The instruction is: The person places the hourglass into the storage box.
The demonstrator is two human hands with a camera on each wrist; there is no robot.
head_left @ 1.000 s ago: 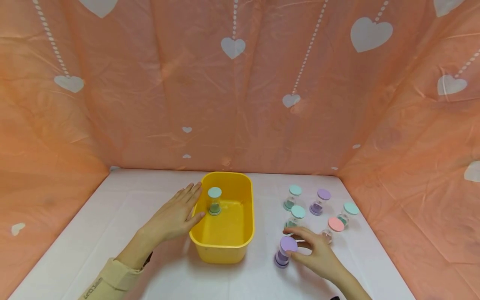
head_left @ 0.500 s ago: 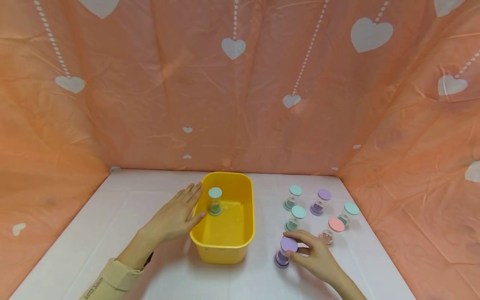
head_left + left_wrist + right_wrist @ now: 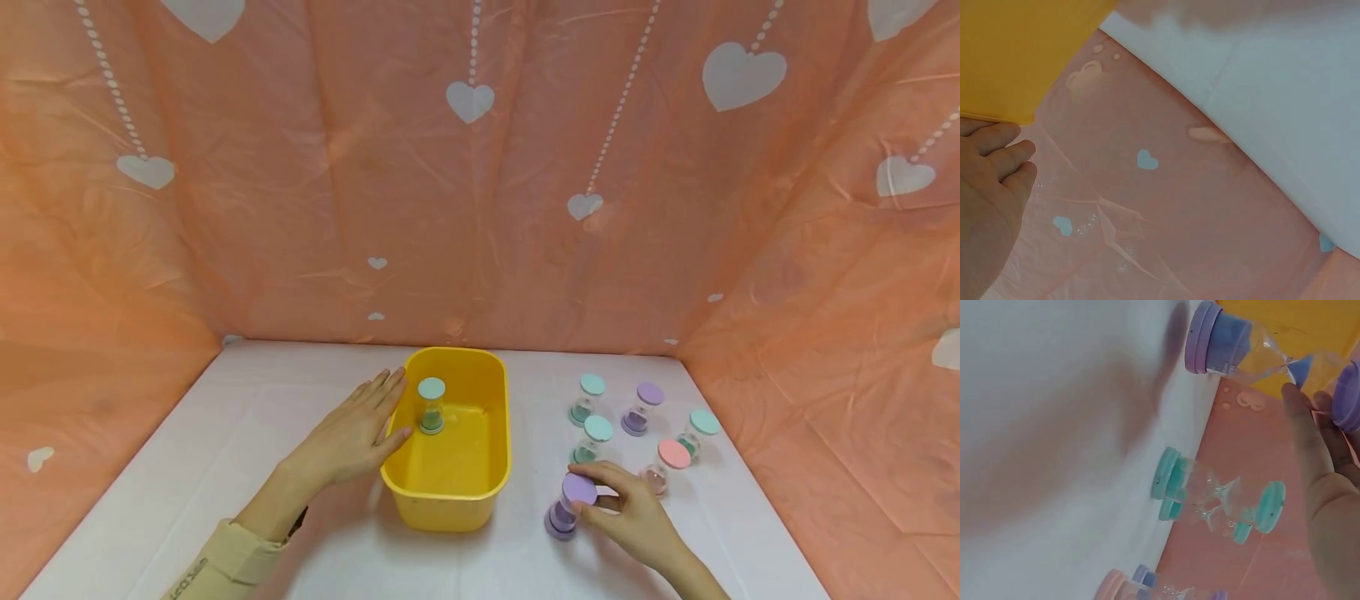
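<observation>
A purple-capped hourglass is pinched near its top cap by my right hand, thumb on the near side and fingers behind. It leans slightly; whether its base touches the table cannot be told. In the right wrist view this hourglass shows purple sand in both bulbs. My left hand lies with straight fingers along the left rim of a yellow bin. Inside the bin, near its left wall, stands a mint-capped hourglass. The left wrist view shows the left fingertips at the bin's edge.
Right of the bin stand more hourglasses: a mint one at the back, another mint one, a purple one, a pink one and a mint one near the right edge. Pink heart-printed cloth walls the white table.
The right hand has closed its fingers in on the purple hourglass, whose base has shifted slightly left and tilted. The left hand stays at the bin rim.
</observation>
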